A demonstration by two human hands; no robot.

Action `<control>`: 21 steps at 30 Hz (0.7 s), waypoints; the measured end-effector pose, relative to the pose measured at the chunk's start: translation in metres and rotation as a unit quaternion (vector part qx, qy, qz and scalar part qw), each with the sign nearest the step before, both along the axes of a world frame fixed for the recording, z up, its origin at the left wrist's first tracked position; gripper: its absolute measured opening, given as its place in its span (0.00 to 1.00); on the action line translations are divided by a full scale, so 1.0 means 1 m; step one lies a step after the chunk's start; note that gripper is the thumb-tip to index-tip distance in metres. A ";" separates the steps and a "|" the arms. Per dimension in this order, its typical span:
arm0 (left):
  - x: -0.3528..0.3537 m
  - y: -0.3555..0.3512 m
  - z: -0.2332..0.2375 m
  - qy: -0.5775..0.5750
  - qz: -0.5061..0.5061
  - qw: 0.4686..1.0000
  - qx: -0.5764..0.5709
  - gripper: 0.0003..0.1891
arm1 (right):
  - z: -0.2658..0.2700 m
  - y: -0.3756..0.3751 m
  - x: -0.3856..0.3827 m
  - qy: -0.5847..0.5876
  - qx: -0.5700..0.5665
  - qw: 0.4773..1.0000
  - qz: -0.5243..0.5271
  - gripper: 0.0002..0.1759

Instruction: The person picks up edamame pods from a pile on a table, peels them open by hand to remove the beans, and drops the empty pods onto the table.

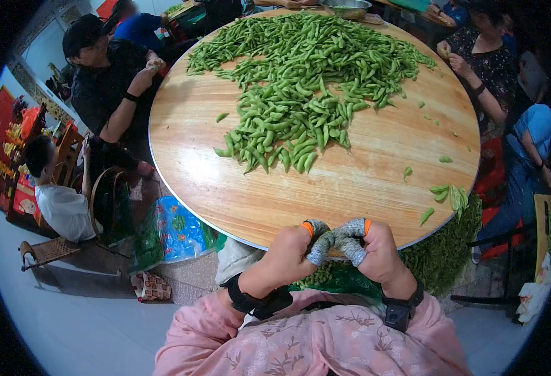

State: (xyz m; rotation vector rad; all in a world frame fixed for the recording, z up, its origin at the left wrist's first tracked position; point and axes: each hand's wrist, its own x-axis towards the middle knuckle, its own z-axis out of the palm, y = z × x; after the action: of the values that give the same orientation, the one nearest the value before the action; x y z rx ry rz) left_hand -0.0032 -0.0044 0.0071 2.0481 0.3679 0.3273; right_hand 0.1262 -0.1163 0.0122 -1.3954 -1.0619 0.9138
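Observation:
At the near edge of the round wooden table, my left hand and my right hand meet fingertip to fingertip. Grey-green finger covers with orange bands wrap the thumbs and fingers of both. Each hand is closed in a pinch. Whatever lies between the fingertips is too small and too hidden to make out. Beyond them, a large heap of green soybean pods spreads over the far and middle part of the tabletop. A few loose pods rest near the right edge.
Below the table's right edge is a mass of green plant material. A blue and green plastic bag lies on the floor at left. A metal bowl stands at the far edge. Several people sit around, including one in a black cap.

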 end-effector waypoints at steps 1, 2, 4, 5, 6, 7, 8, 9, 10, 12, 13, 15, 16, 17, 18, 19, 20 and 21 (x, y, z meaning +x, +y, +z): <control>0.001 0.000 0.001 0.000 0.000 1.000 0.000 0.05 | 0.001 0.000 -0.001 -0.021 -0.004 1.000 -0.006 0.06; 0.003 -0.001 0.001 0.028 0.007 1.000 0.011 0.07 | 0.001 0.000 -0.001 -0.042 -0.008 0.999 -0.011 0.06; 0.003 -0.002 -0.001 0.056 0.013 0.998 0.021 0.08 | -0.002 0.001 -0.004 -0.035 -0.004 0.999 -0.035 0.06; 0.003 -0.002 -0.003 0.025 0.020 0.999 0.027 0.09 | -0.004 0.002 -0.005 -0.029 0.001 0.998 -0.059 0.05; 0.002 -0.002 -0.004 -0.005 0.026 0.999 0.032 0.10 | -0.005 0.002 -0.003 -0.029 0.000 0.998 -0.059 0.05; 0.002 -0.003 -0.003 -0.004 0.025 0.999 0.031 0.10 | -0.007 0.003 0.000 -0.007 0.000 0.997 -0.074 0.04; 0.001 -0.005 0.000 -0.029 0.050 0.998 -0.035 0.11 | -0.009 0.002 0.004 0.015 0.000 0.996 -0.089 0.03; 0.001 -0.006 0.002 -0.054 0.074 0.991 -0.102 0.13 | -0.010 0.001 0.006 0.015 -0.001 0.996 -0.090 0.03; 0.000 -0.006 0.001 -0.054 0.072 0.991 -0.102 0.13 | -0.011 0.000 0.008 0.091 -0.028 0.991 -0.095 0.03; -0.004 -0.007 0.000 -0.028 0.043 0.999 0.015 0.11 | -0.010 0.000 0.010 0.165 -0.055 0.980 -0.100 0.03; -0.004 -0.007 -0.001 -0.028 0.043 0.999 0.014 0.11 | -0.010 0.000 0.009 0.196 -0.048 0.975 -0.092 0.03; -0.005 -0.006 -0.004 0.054 -0.001 0.987 0.151 0.09 | -0.009 0.001 0.007 0.226 -0.042 0.970 -0.083 0.04; -0.005 -0.005 -0.006 0.055 -0.001 0.987 0.151 0.09 | -0.009 0.002 0.006 0.252 -0.040 0.965 -0.063 0.05; -0.005 -0.004 -0.009 0.032 0.000 0.985 0.168 0.13 | -0.008 0.003 0.005 0.276 -0.038 0.959 -0.043 0.05; -0.005 -0.004 -0.011 0.008 0.001 0.983 0.184 0.16 | -0.007 0.004 0.003 0.276 -0.039 0.959 -0.044 0.05; -0.005 -0.005 -0.012 0.008 0.000 0.983 0.182 0.16 | -0.005 0.005 -0.001 0.283 -0.040 0.958 -0.034 0.06; -0.005 -0.005 -0.012 0.001 0.003 0.982 0.187 0.13 | -0.003 0.005 -0.002 0.290 -0.040 0.956 -0.023 0.07; -0.005 -0.005 -0.013 -0.005 0.007 0.981 0.192 0.09 | -0.002 0.003 0.001 0.286 -0.045 0.957 0.021 0.06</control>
State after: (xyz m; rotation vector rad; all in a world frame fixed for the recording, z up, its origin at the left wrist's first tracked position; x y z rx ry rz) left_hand -0.0086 -0.0090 -0.0056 2.4216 0.3316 0.4443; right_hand 0.1275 -0.1132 0.0100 -1.0781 -0.6134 1.3092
